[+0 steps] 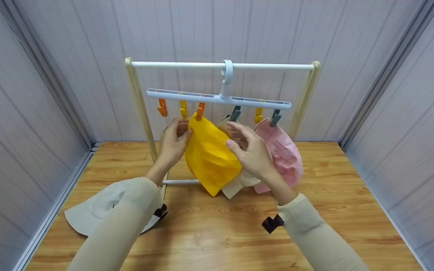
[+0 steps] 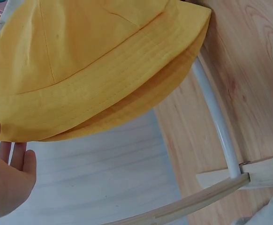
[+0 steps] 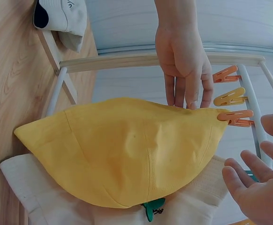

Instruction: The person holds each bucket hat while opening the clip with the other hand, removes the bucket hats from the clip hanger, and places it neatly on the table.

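A yellow bucket hat (image 1: 212,154) hangs folded from an orange clip (image 1: 200,111) on a white clip hanger (image 1: 209,99). My left hand (image 1: 172,140) pinches the brim edge just below that clip, thumb in front and fingers behind; the left wrist view shows the same brim (image 2: 103,101). To the right of the yellow hat, my right hand (image 1: 252,152) is raised with its fingers relaxed and spread. In the right wrist view that hand (image 3: 263,183) holds nothing and stands apart from the hat. Behind the yellow hat hangs a cream hat (image 3: 19,180), partly hidden.
A pink hat (image 1: 283,154) hangs at the right from a dark green clip (image 1: 275,118). Orange (image 1: 162,107) and yellow (image 1: 183,109) clips hang bare at the left. The hanger hooks over a rack's white bar (image 1: 179,65). A pale grey cap (image 1: 96,207) lies on the wooden surface.
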{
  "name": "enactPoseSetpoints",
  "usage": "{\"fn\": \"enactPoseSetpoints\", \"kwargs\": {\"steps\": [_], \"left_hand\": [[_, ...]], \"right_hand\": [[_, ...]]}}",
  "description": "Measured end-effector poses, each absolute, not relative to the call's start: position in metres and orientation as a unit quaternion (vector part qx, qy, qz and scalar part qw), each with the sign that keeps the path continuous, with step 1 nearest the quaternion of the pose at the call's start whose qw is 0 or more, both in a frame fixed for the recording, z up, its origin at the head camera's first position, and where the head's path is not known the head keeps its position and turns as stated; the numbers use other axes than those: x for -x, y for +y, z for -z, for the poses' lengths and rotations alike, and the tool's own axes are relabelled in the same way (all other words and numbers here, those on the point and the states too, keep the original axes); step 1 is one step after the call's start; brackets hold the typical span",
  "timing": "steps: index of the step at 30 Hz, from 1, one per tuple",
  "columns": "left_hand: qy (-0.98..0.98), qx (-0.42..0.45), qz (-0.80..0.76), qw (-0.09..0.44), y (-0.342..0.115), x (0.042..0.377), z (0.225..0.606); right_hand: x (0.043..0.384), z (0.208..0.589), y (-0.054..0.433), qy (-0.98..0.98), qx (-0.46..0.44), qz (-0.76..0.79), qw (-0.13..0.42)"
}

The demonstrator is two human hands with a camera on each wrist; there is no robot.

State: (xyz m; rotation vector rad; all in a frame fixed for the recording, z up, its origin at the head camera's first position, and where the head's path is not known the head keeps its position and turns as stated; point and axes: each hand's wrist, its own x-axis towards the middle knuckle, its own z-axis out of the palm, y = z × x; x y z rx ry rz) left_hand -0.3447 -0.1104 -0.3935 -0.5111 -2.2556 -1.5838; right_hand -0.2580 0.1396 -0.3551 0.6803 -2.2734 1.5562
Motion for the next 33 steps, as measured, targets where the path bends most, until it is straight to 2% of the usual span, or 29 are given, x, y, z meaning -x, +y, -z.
{"fn": "enactPoseSetpoints", "kwargs": {"steps": [15, 22, 33], "left_hand": [[-0.788, 0.157, 0.563, 0.192, -0.109, 0.342, 0.397], [-0.786, 0.137, 0.574, 0.186, -0.107, 0.340, 0.397], [-0.776, 0.126, 0.591, 0.183, -0.104, 0.336, 0.398]], "right_hand": [[0.271, 0.338, 0.130, -0.806, -0.229, -0.531, 0.125], [0.276, 0.328, 0.121, -0.798, -0.225, -0.548, 0.112], [0.286, 0.316, 0.104, -0.781, -0.201, -0.589, 0.059]]}}
